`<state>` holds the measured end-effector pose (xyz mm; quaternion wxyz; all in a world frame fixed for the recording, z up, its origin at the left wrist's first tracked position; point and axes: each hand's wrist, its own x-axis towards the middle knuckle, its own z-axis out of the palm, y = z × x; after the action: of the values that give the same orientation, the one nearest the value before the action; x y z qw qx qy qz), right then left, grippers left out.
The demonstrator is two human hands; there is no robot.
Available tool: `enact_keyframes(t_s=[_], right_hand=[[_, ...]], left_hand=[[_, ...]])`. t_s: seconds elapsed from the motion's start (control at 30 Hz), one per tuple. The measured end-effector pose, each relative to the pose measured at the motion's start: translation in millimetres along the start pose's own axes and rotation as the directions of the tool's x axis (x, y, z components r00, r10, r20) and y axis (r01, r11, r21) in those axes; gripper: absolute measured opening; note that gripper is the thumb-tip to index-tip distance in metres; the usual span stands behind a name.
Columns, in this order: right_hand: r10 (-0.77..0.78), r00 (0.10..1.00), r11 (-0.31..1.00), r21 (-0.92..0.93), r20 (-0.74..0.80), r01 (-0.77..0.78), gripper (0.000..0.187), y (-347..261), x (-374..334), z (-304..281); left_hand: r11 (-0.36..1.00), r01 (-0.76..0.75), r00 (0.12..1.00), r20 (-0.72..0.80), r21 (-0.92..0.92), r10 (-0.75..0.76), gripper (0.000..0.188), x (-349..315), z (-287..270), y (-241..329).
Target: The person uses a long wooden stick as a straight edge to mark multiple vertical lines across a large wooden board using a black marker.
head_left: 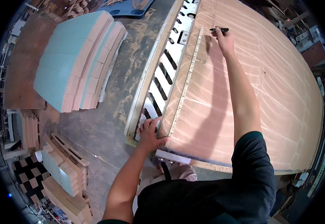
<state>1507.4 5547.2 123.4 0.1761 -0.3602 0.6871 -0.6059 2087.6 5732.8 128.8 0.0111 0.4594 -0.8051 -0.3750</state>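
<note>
My right hand [223, 37] is pinched around a black marker [219, 29], held over the far part of a large tan board [274, 112] with pale wavy streaks. Along the board's left side runs a narrow, pale, speckled strip [185, 89]; the marker is just right of its far end. Whether the marker's tip touches the board I cannot tell. My left hand [150, 136] rests at the near left corner with its fingers spread. Its thumb lies by the strip's near end, and its fingers reach over a white metal plate with dark slots [162, 80].
Across the dusty floor [114, 100] to the left stands a stack of pale panels with a light blue top [65, 56]. Smaller board stacks [59, 170] sit at the lower left. A blue pallet [127, 9] with scrap pieces lies at the far left.
</note>
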Motion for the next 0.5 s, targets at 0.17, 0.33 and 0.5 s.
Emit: enact_keyframes(t_s=[0.17,0.33,0.5], right_hand=[[0.009,1.0,0.994,0.109,0.019,-0.011,0.034,-52,-126,-28],[0.138,0.985,0.968,0.224,-0.101,-0.113,0.036,-80,-298,-82],[0.222,0.922,0.96,0.234,-0.316,-0.152,0.037,-100,-467,-128]], left_hand=[[0.999,0.005,1.0,-0.028,0.046,-0.003,0.111,0,7,-7],[0.997,-0.023,1.0,-0.016,0.077,0.024,0.111,5,0,-1],[0.993,-0.096,0.993,-0.065,0.062,0.1,0.111,3,5,-12]])
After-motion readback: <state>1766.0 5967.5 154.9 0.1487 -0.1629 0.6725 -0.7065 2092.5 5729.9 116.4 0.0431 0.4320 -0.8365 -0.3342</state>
